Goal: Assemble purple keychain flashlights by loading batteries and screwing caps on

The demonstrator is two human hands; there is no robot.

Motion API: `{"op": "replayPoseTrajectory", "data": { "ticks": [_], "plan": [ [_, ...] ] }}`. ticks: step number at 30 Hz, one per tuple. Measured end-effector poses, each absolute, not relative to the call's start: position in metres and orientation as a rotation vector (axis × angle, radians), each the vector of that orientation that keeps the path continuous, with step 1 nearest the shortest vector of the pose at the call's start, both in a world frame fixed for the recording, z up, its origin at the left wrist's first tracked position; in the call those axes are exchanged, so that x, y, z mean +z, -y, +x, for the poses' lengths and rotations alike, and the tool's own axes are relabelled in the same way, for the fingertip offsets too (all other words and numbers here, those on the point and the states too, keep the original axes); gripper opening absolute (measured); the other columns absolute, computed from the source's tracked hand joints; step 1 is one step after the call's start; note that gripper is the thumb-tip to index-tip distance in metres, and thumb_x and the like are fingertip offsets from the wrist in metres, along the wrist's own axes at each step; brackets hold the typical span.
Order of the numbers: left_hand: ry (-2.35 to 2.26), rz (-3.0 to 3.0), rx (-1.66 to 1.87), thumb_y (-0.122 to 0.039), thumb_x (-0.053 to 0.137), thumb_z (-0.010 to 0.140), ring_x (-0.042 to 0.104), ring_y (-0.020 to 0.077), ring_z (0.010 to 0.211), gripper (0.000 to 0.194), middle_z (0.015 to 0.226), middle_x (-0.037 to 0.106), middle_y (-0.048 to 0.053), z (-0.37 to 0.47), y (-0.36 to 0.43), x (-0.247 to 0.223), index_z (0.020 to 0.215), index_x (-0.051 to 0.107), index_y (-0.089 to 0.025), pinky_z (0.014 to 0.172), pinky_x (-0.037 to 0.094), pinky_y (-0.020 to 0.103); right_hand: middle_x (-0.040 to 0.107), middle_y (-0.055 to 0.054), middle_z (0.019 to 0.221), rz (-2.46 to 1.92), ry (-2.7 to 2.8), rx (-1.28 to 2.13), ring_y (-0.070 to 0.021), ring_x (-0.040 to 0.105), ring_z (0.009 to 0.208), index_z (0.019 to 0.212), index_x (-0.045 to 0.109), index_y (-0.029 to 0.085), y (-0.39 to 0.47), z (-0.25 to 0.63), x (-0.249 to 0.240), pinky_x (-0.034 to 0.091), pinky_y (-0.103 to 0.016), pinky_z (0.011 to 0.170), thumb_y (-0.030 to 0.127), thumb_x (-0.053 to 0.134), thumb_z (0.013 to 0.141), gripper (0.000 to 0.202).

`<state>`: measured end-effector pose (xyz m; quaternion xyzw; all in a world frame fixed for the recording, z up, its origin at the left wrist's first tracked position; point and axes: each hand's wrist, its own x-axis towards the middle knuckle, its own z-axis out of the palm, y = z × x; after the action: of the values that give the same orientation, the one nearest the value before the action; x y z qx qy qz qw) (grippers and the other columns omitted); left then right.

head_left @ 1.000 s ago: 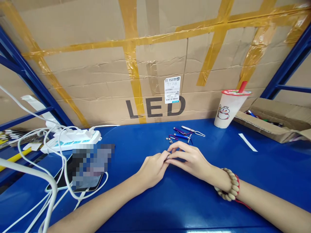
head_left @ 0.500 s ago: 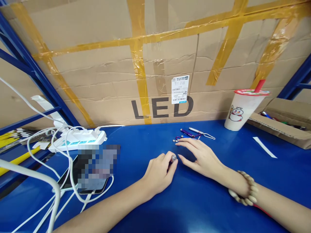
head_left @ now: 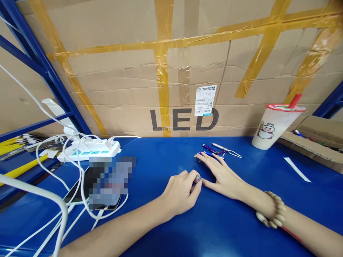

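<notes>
Near the middle of the blue table point(head_left: 211, 228), my left hand point(head_left: 182, 192) is closed round a small pen-like tube point(head_left: 197, 178), whose silvery round end shows between thumb and forefinger. My right hand point(head_left: 225, 175) lies just to its right, fingers spread, its fingertips over small round pieces that are mostly hidden. Its thumb is close to the tube's end. Just beyond the right fingers lie a purple pen-like tube point(head_left: 210, 149) and a silver one point(head_left: 220, 147) with a wrist loop, plus a blue one partly covered by the fingers.
A drink cup point(head_left: 270, 128) with a red straw stands at the right, beside an open cardboard box point(head_left: 316, 148) and a white strip point(head_left: 297, 170). On the left are phones point(head_left: 112, 185), white cables and a power strip point(head_left: 88, 151). A large carton point(head_left: 120, 89) stands behind.
The view has shifted slightly, moving the scene mostly rightward. The right fingertips now cover the small round pieces that showed before. My left hand still holds the tube.
</notes>
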<state>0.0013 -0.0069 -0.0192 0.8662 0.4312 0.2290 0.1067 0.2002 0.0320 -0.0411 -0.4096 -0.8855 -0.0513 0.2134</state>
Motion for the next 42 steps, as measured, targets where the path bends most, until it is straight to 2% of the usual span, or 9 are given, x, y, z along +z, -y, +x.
{"op": "replayPoseTrajectory", "data": {
  "ticks": [9, 16, 19, 23, 29, 34, 39, 42],
  "plan": [
    [-1.265, 2.573, 0.64, -0.027, 0.033, 0.093, 0.06, 0.0154, 0.074, 0.019, 0.08, 0.062, 0.001, 0.003, 0.007, -0.018, 0.088, 0.049, -0.02, 0.066, 0.046, 0.026, 0.043, -0.011, 0.139, -1.112, 2.492, -0.056, -0.0238, 0.036, 0.131, 0.14, 0.026, 0.019, -0.032, 0.2, -0.038, 0.025, -0.05, 0.109, 0.044, 0.046, 0.089, 0.061],
    [-1.255, 2.571, 0.644, -0.026, 0.033, 0.093, 0.06, 0.0154, 0.074, 0.018, 0.079, 0.061, 0.001, 0.002, 0.007, -0.018, 0.088, 0.049, -0.02, 0.065, 0.045, 0.026, 0.041, -0.013, 0.14, -1.13, 2.467, -0.05, -0.026, 0.033, 0.132, 0.14, 0.028, 0.018, -0.033, 0.201, -0.041, 0.027, -0.05, 0.107, 0.046, 0.047, 0.088, 0.062],
    [-1.246, 2.57, 0.649, -0.026, 0.033, 0.093, 0.06, 0.0153, 0.074, 0.017, 0.079, 0.061, 0.001, 0.003, 0.007, -0.018, 0.088, 0.049, -0.02, 0.065, 0.045, 0.026, 0.045, -0.014, 0.137, -1.16, 2.449, -0.025, -0.0279, 0.037, 0.13, 0.139, 0.029, 0.018, -0.033, 0.2, -0.041, 0.027, -0.053, 0.106, 0.047, 0.048, 0.086, 0.064],
    [-1.248, 2.582, 0.652, -0.027, 0.033, 0.093, 0.059, 0.0153, 0.072, 0.018, 0.077, 0.06, 0.0, 0.002, 0.006, -0.02, 0.086, 0.048, -0.021, 0.064, 0.044, 0.025, 0.052, -0.012, 0.13, -1.163, 2.418, -0.094, -0.0258, 0.044, 0.124, 0.136, 0.034, 0.02, -0.031, 0.199, -0.036, 0.027, -0.05, 0.106, 0.043, 0.05, 0.086, 0.058],
    [-1.251, 2.577, 0.637, -0.027, 0.033, 0.092, 0.059, 0.015, 0.073, 0.016, 0.077, 0.06, 0.0, 0.003, 0.006, -0.019, 0.087, 0.048, -0.021, 0.064, 0.043, 0.025, 0.067, -0.006, 0.102, -1.192, 2.319, -0.179, -0.0223, 0.058, 0.105, 0.131, 0.039, 0.021, -0.031, 0.198, -0.032, 0.034, -0.044, 0.097, 0.027, 0.051, 0.086, 0.047],
    [-1.265, 2.581, 0.611, -0.026, 0.034, 0.091, 0.059, 0.0155, 0.073, 0.015, 0.078, 0.06, 0.0, 0.004, 0.006, -0.018, 0.087, 0.048, -0.021, 0.065, 0.044, 0.025, 0.068, -0.006, 0.104, -1.206, 2.305, -0.229, -0.0223, 0.06, 0.098, 0.125, 0.048, 0.02, -0.03, 0.199, -0.034, 0.041, -0.04, 0.087, 0.022, 0.052, 0.085, 0.04],
    [-1.265, 2.583, 0.608, -0.026, 0.034, 0.092, 0.059, 0.016, 0.075, 0.017, 0.079, 0.062, 0.001, 0.003, 0.007, -0.018, 0.088, 0.049, -0.021, 0.066, 0.044, 0.026, 0.07, -0.002, 0.089, -1.205, 2.296, -0.124, -0.0191, 0.063, 0.087, 0.123, 0.05, 0.023, -0.028, 0.199, -0.034, 0.046, -0.037, 0.083, 0.02, 0.05, 0.087, 0.036],
    [-1.266, 2.584, 0.611, -0.026, 0.034, 0.092, 0.06, 0.0162, 0.076, 0.017, 0.081, 0.062, 0.001, 0.003, 0.008, -0.018, 0.088, 0.05, -0.021, 0.066, 0.045, 0.026, 0.069, -0.002, 0.089, -1.21, 2.309, -0.033, -0.0189, 0.064, 0.086, 0.12, 0.052, 0.023, -0.024, 0.198, -0.032, 0.049, -0.035, 0.079, 0.021, 0.051, 0.086, 0.034]
  ]
}}
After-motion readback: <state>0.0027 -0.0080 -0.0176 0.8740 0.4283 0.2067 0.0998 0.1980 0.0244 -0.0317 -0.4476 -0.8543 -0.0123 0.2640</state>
